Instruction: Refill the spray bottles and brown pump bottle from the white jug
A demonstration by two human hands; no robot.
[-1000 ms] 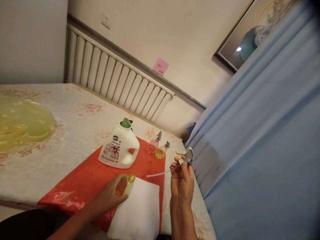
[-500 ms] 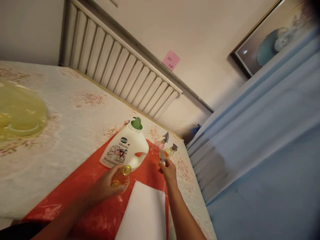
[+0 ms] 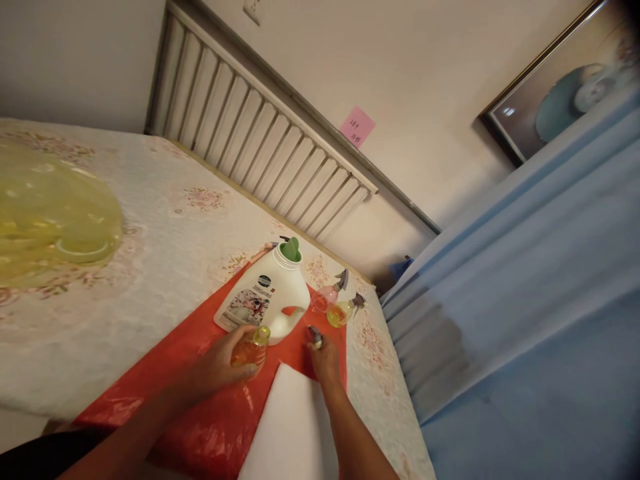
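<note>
Nearest, a white cloth lies flat, soft-looking and pale, on a glossy, creased red plastic sheet. Above the sheet, the left hand grasps a small yellow-tinted bottle, wrapped around its rounded body with the neck uncapped; how much liquid it contains I cannot tell against the red. The right hand pinches a grey-and-pale spray head, apart from the bottle; anything below it is hidden. With the 2 parts apart, it seems wise to keep the bottle's mouth upright and the grip light, as clear, thin-looking plastic could flex and push liquid up; the spray head is best held by its collar, trigger free. Just beyond stands a smooth, opaque white jug with a looped handle, threaded neck and green spout. To its right, 2 translucent spray bottles stand close together: a pink bottle and a yellow bottle. Farther back, a ribbed metal radiator lines the wall.
</note>
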